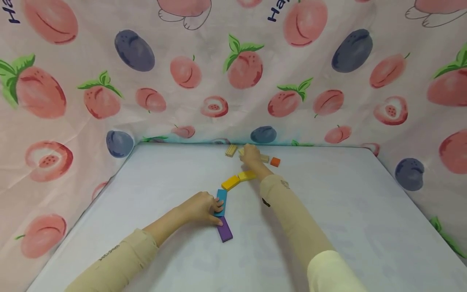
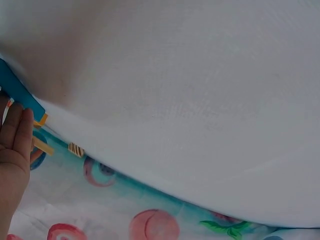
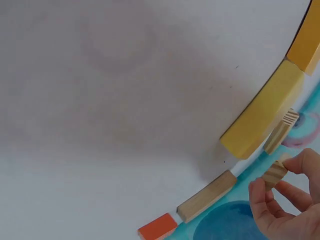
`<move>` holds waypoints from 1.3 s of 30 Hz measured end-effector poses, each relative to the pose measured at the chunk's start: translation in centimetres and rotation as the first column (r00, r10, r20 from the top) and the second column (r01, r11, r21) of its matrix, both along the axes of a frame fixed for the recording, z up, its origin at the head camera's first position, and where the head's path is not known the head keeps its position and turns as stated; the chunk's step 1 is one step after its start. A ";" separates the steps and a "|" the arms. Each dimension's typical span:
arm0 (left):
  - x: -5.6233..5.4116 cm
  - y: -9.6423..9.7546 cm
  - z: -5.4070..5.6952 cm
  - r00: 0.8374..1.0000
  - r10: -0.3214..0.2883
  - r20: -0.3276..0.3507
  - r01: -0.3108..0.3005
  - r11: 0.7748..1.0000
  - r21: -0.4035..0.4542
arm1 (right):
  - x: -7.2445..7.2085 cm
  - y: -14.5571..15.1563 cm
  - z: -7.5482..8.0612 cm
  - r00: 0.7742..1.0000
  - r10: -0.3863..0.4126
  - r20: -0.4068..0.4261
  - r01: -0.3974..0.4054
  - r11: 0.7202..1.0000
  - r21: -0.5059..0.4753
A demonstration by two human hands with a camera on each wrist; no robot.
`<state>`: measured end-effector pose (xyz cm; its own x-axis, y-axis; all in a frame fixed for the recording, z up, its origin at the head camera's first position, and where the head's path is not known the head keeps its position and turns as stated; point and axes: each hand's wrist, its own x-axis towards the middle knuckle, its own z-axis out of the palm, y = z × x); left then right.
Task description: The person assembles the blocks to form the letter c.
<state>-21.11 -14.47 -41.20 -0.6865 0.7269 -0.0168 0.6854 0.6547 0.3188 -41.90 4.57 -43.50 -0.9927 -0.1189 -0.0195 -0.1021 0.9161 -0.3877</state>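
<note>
My left hand (image 1: 200, 207) rests at the blue wooden block (image 1: 222, 205), fingers against it and thumb by the purple block (image 1: 225, 231). In the left wrist view, its fingers lie fairly straight along the blue block (image 2: 20, 92). Farther away, my right hand (image 1: 251, 156) pinches a small plain wood block (image 3: 274, 175) between thumb and fingers. The purple, blue, amber (image 1: 230, 183) and yellow (image 1: 246, 175) blocks form a curved line on the white table. My right wrist partly covers the yellow one in the head view.
A striped wood block (image 1: 231, 150) lies by the table's far edge, left of my right hand. To that hand's right are another plain wood block (image 1: 265, 158) and an orange block (image 1: 275, 162). A fruit-print cloth (image 1: 219, 81) hangs behind the white table (image 1: 346, 211).
</note>
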 end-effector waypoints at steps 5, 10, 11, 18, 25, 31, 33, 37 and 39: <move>-0.1 0.1 0.1 1.000 0.000 0.004 0.001 1.000 -0.031 | 3.1 0.4 2.7 0.999 0.002 0.044 0.000 0.999 -0.033; -0.1 0.3 0.4 1.000 -0.015 -0.019 0.014 0.996 -0.090 | 4.9 0.9 3.7 0.999 0.040 -0.020 -0.040 0.999 -0.011; -0.1 0.3 0.5 0.999 -0.019 -0.028 0.016 0.995 -0.097 | 5.3 1.0 3.9 0.998 0.047 -0.029 -0.047 0.999 -0.011; -0.2 0.6 0.7 0.998 -0.031 -0.049 0.025 0.994 -0.108 | 6.9 1.7 4.5 0.983 0.126 -0.133 -0.130 0.991 -0.021; 0.2 0.7 0.9 0.998 0.003 -0.055 -0.010 0.991 -0.133 | 9.9 1.8 5.4 0.959 0.200 -0.200 -0.215 0.975 -0.053; 0.1 0.6 0.9 0.999 0.013 -0.052 -0.020 0.992 -0.125 | 11.7 2.2 6.1 0.950 0.219 -0.223 -0.243 0.967 -0.083; 0.1 0.7 0.8 0.999 0.014 -0.046 -0.020 0.993 -0.118 | 12.3 2.6 6.4 0.950 0.225 -0.219 -0.250 0.963 -0.097; 0.1 0.7 0.8 0.999 0.008 -0.053 -0.014 0.993 -0.116 | 13.7 3.4 6.6 0.942 0.247 -0.227 -0.280 0.951 -0.129; 0.2 0.7 0.8 0.999 0.008 -0.052 -0.014 0.993 -0.118 | 14.4 3.8 6.5 0.933 0.271 -0.237 -0.309 0.941 -0.137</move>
<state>-20.94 -13.80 -40.39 -0.6965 0.7144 -0.0666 0.6915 0.6931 0.2035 -27.52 8.32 -37.01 -0.8929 -0.3853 0.2327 -0.4501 0.7569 -0.4738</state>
